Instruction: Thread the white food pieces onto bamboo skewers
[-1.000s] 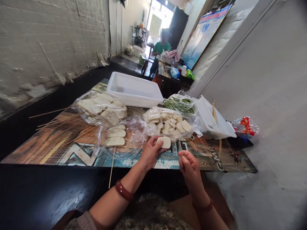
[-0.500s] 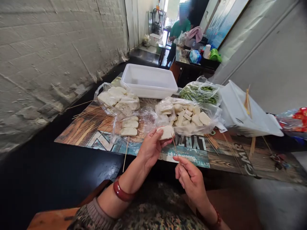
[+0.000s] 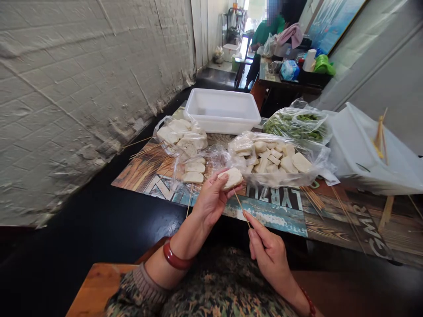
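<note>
My left hand (image 3: pixel 214 193) is closed around a white oval slice of food (image 3: pixel 231 178), perhaps steamed bun, with the thumb on its face. A thin bamboo skewer (image 3: pixel 240 203) is pinched between the thumb and index finger of my right hand (image 3: pixel 266 244). Its upper end meets the slice's lower edge; how deep it goes in is hidden. Just left of my left hand, a few similar slices (image 3: pixel 193 177) lie in a row on clear plastic, a skewer (image 3: pixel 189 200) sticking out toward me. Behind my hands sits a plastic bag (image 3: pixel 280 178) with cut white pieces.
A white plastic tub (image 3: pixel 223 125) stands at the back, with a bag of round white slices (image 3: pixel 180 134) to its left. A bag of green vegetables (image 3: pixel 295 125) and a tilted white bin (image 3: pixel 373 154) are on the right. Loose skewers (image 3: pixel 312 198) lie on the table. Another person stands far behind.
The view has swung left, so the table's things sit further right. The skewer now slants more, and my right hand is slightly lower relative to the slice. Both hands keep their hold.
</note>
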{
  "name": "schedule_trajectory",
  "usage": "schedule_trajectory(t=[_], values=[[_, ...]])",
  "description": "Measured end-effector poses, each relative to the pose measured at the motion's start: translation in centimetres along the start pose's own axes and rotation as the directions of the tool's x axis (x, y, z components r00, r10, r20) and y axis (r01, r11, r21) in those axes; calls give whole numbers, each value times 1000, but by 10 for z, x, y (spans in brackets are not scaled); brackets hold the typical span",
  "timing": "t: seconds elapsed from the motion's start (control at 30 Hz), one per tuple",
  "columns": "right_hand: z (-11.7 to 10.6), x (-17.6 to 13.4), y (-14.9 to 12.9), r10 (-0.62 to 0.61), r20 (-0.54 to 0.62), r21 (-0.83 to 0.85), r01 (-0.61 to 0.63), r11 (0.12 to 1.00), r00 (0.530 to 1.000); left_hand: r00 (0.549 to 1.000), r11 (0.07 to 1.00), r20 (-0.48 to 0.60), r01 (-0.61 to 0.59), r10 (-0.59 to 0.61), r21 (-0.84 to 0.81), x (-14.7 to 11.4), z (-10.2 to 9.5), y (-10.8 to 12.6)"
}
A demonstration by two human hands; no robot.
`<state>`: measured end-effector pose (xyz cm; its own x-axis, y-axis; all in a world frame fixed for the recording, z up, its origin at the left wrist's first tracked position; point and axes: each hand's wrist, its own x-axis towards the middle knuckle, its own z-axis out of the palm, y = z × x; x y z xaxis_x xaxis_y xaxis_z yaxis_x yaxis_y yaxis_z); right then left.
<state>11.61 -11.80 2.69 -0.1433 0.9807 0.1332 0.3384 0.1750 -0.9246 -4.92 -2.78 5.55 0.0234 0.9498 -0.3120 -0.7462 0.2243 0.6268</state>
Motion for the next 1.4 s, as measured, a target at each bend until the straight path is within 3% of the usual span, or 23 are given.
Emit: schedule_trajectory(t=[0.23,0.8,1.4], values=[[1,-1,-2,79,-12,89,-78,993,997,1000,1000,-5,-17,17,-1,-2,-1,1],[7,-6,4,97,55,77,-101,992,994,995,992,-6,-103,104,73,-14,-1,1],[13,-4,14,85,8,120,-85,989,996,993,986,43,-112,107,126,-25,2,-10]])
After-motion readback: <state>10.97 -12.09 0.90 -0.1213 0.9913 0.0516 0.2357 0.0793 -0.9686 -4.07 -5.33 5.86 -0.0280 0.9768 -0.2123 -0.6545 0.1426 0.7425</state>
